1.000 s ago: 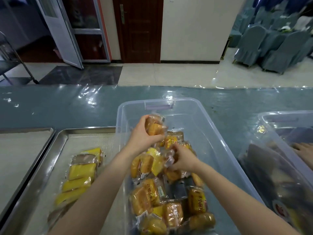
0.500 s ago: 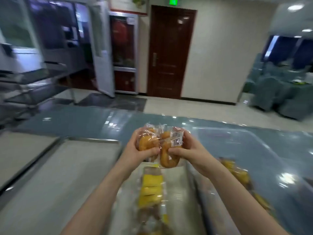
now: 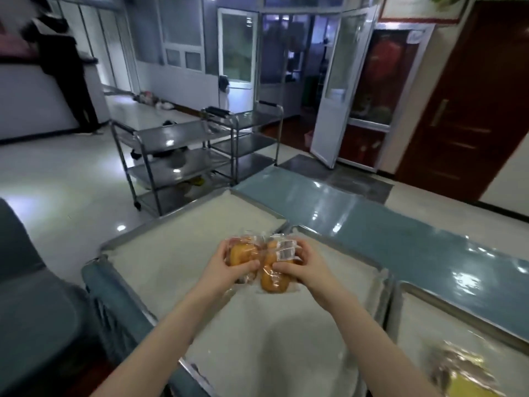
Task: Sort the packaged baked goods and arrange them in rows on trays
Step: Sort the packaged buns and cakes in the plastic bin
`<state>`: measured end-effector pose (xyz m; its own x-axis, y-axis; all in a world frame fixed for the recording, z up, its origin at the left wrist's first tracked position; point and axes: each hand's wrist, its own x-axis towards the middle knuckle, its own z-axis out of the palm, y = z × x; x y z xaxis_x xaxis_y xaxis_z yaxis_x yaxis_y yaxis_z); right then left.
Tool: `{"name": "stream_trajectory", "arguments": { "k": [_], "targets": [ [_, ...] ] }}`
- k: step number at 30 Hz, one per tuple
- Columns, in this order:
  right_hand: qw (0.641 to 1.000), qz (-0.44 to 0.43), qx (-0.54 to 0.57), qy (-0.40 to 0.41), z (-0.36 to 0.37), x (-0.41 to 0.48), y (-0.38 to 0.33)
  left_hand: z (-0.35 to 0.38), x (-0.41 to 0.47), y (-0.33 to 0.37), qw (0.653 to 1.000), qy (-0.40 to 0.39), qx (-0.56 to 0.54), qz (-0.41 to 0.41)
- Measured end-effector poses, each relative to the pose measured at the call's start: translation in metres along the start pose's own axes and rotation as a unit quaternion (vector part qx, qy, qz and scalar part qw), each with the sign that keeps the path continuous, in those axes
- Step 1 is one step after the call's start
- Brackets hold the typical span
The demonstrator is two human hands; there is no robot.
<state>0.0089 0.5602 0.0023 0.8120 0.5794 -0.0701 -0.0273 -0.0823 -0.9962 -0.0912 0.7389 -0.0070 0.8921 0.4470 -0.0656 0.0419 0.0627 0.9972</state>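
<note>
My left hand (image 3: 229, 265) grips a clear packet with a golden-brown bun (image 3: 242, 253). My right hand (image 3: 300, 266) grips two or more similar bun packets (image 3: 273, 277) with white barcode labels. Both hands hold the packets side by side just above a metal tray (image 3: 177, 270) lined with pale paper, near its middle. A second lined tray (image 3: 412, 316) lies to the right; yellow cake packets (image 3: 463, 376) sit blurred at its near corner.
A third tray (image 3: 229, 216) lies beyond the one under my hands. The table has a blue cover under shiny plastic (image 3: 372, 224). Steel trolleys (image 3: 177, 161) stand on the floor past the table's left end. A dark chair (image 3: 34, 310) is at my left.
My view has swung left from the clear bin. Both hands carried the bun packets out of the bin, past the tray with yellow cakes, to above the bare lined tray.
</note>
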Motion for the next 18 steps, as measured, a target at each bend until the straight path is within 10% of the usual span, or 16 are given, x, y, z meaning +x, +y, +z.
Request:
{"name": "stream_trajectory", "arguments": {
  "k": [18],
  "targets": [
    [0.972,0.09,-0.193,0.099,0.083,0.285,0.049,-0.14,0.312,-0.051,0.936,-0.072,0.344,0.004]
  ]
}}
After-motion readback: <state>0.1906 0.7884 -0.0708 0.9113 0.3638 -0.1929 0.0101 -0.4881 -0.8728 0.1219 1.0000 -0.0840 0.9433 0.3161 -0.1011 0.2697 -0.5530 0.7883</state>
